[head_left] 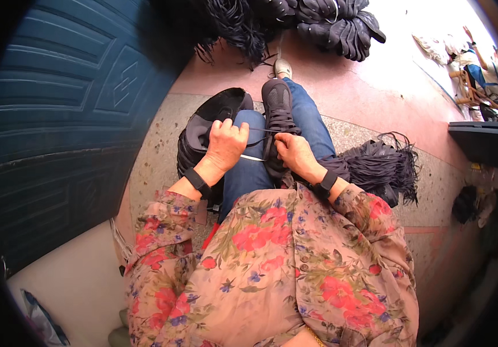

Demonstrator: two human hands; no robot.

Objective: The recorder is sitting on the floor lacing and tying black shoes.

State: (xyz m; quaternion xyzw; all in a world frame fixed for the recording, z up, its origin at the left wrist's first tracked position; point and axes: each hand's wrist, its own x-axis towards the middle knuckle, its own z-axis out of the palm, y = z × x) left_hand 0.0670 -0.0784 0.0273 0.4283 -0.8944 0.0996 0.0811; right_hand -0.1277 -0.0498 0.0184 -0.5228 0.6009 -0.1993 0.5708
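Observation:
A dark grey shoe upper (277, 103) with black lacing lies along my thighs, toe pointing away from me. A thin dark shoelace (260, 130) runs taut from its lacing toward the left. My left hand (226, 144) is closed on that lace, above my left knee. At the near part of the lacing, my right hand (298, 155) is closed, fingertips pinched where the lace meets the shoe; its exact grip is partly hidden. A narrow white strip (253, 158) sticks out beside the shoe, below the lace.
Black shoe uppers (194, 136) are nested together left of my leg. A bundle of dark uppers with dangling laces (379, 165) lies to the right. More uppers (341, 29) are piled on the far floor. A blue door (58, 127) stands left; another person (492, 75) sits far right.

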